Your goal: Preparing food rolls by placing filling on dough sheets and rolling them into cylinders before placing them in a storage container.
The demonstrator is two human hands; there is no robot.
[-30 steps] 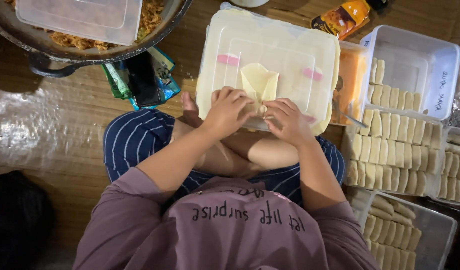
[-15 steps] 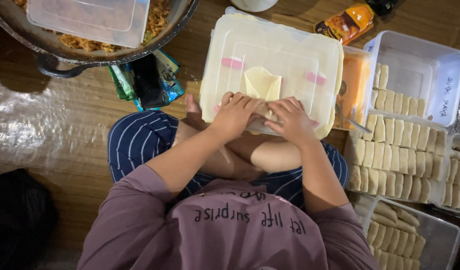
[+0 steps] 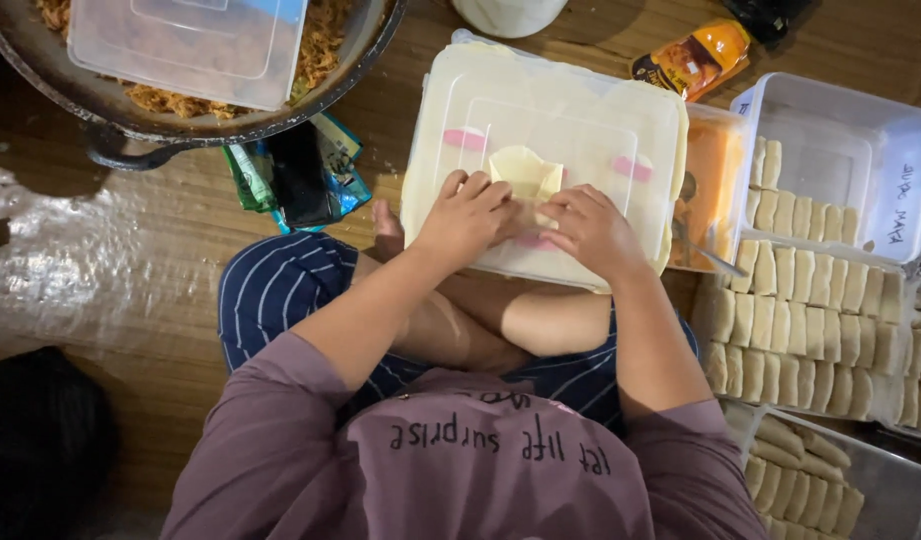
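A pale yellow pastry wrapper (image 3: 526,172) lies partly folded on the lid of a large cream plastic box (image 3: 580,110). My left hand (image 3: 466,215) and my right hand (image 3: 592,230) both rest on the wrapper's near edge, fingers curled over it and pressing it together. The part of the wrapper under my fingers is hidden. I sit cross-legged on the wooden floor with the box in front of my knees.
A big metal pan (image 3: 100,100) of shredded filling holds a clear plastic tub (image 3: 190,40) at the top left. A dark phone on sachets (image 3: 298,172) lies beside it. Trays of rolled pastries (image 3: 810,330) fill the right side. An orange sauce tub (image 3: 710,185) stands next to the box.
My hands have stayed on the wrapper, with the fingers shifting as they fold its near edge. The view has shifted slightly.
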